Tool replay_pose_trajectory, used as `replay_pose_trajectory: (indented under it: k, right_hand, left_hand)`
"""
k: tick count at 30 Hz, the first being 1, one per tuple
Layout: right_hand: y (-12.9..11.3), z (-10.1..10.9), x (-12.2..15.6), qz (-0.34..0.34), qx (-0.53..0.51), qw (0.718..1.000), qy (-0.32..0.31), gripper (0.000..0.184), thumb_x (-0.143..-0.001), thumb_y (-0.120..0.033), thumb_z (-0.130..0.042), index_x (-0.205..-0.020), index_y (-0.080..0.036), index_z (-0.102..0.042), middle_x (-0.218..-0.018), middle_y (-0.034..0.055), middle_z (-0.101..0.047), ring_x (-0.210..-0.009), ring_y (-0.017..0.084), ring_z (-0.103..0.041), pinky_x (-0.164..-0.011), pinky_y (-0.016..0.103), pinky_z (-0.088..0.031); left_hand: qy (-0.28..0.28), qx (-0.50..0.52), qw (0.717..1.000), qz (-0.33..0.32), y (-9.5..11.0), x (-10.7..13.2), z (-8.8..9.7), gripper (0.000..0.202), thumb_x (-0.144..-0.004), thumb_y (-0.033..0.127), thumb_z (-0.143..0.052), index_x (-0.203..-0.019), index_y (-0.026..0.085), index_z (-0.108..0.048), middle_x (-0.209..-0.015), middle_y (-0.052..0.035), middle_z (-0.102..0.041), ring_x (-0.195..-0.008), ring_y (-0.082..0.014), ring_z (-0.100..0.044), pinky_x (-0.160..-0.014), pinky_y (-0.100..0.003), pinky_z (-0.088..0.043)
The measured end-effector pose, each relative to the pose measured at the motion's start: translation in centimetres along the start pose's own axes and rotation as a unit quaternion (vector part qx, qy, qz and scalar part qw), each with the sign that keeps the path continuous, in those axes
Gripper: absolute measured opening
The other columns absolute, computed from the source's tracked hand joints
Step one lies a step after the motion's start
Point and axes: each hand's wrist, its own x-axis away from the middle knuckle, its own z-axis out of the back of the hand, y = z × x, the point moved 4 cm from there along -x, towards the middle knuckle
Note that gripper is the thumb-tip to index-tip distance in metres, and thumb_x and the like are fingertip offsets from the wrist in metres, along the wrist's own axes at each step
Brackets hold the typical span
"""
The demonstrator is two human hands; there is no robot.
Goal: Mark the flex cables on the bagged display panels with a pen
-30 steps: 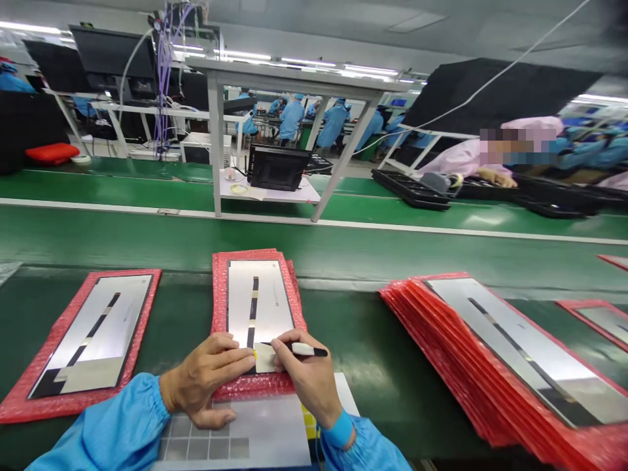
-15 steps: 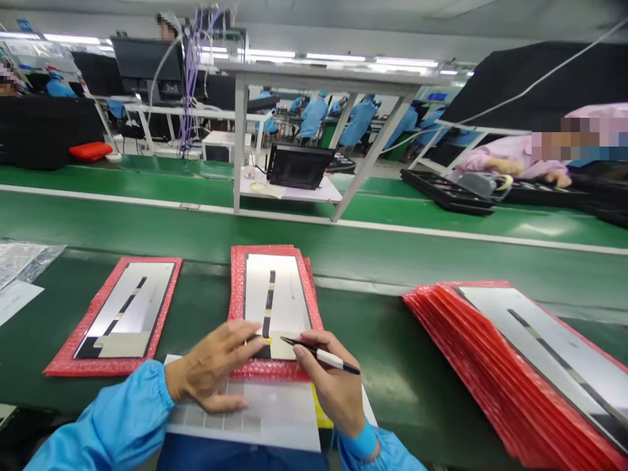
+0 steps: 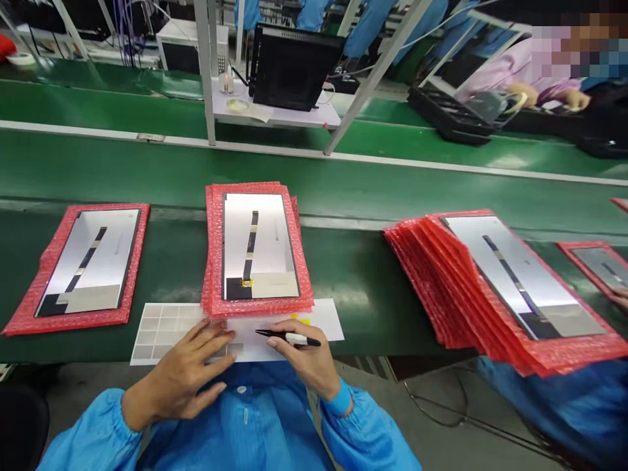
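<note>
1. Over the gridded sheet (image 3: 157,330), I have my left hand (image 3: 189,373) with fingers spread.
2. My right hand (image 3: 310,360) grips the tweezers (image 3: 295,339).
3. Beyond my 2 hands, 1 display panel (image 3: 272,245) lies on red bubble wrap (image 3: 260,306).

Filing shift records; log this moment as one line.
left hand: open, over sheet; right hand: holding tweezers; middle panel: on red wrap, yellow piece at lower end of strip

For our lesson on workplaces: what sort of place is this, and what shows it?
Probably an electronics assembly line: flat silvery rectangular panels on red bubble-wrap sheets, a long green worktop, and a slim black-and-white pointed tool in the right hand.
</note>
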Motion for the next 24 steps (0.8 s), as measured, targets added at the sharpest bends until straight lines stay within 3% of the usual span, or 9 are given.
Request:
replay_pose_trajectory:
  k: [3, 8, 13, 24]
  right_hand:
    - [0.5, -0.6, 0.7, -0.019, -0.001, 0.999, -0.031, 0.016, -0.08, -0.037, -0.086, -0.086, -0.022, -0.084, -0.083, 0.0061, -0.083, -0.074, 0.024, -0.077, -0.071, 0.034, -0.063]
    - [0.7, -1.2, 1.1, -0.015, 0.014, 0.999, -0.032, 0.012, -0.083, -0.033, -0.082, -0.085, -0.022, -0.082, -0.079, 0.0039, -0.081, -0.07, 0.021, -0.075, -0.068, 0.03, -0.06]
    - [1.2, -1.5, 0.9, 0.007, 0.022, 1.0, -0.021, 0.009, -0.083, -0.03, -0.082, -0.083, -0.021, -0.08, -0.078, 0.0039, -0.08, -0.069, 0.02, -0.074, -0.066, 0.029, -0.059]
    - [2.0, -1.7, 1.2, 0.031, 0.045, 0.998, -0.025, 0.008, -0.086, -0.028, -0.08, -0.084, -0.02, -0.079, -0.078, 0.004, -0.08, -0.067, 0.019, -0.073, -0.066, 0.029, -0.058]
  left_hand:
    - [-0.056, -0.012, 0.998, 0.009, 0.6, -0.5, -1.2, 0.066, -0.087, 0.031, -0.071, -0.151, 0.026, -0.053, -0.161, -0.013, -0.047, -0.149, -0.0399, -0.043, -0.124, -0.067, -0.029]
    - [-0.084, -0.033, 0.996, 0.029, 1.1, -1.4, -2.3, 0.075, -0.088, 0.036, -0.072, -0.158, 0.028, -0.045, -0.164, -0.0135, -0.042, -0.151, -0.0416, -0.038, -0.125, -0.067, -0.019]
    - [-0.079, -0.032, 0.996, 0.034, 1.1, -1.9, -2.6, 0.073, -0.09, 0.042, -0.071, -0.157, 0.031, -0.045, -0.164, -0.0113, -0.043, -0.15, -0.0401, -0.04, -0.125, -0.065, -0.017]
    - [-0.076, -0.031, 0.996, 0.041, 1.1, -2.2, -2.4, 0.073, -0.087, 0.039, -0.072, -0.155, 0.032, -0.047, -0.164, -0.0099, -0.044, -0.147, -0.0401, -0.042, -0.121, -0.062, -0.021]
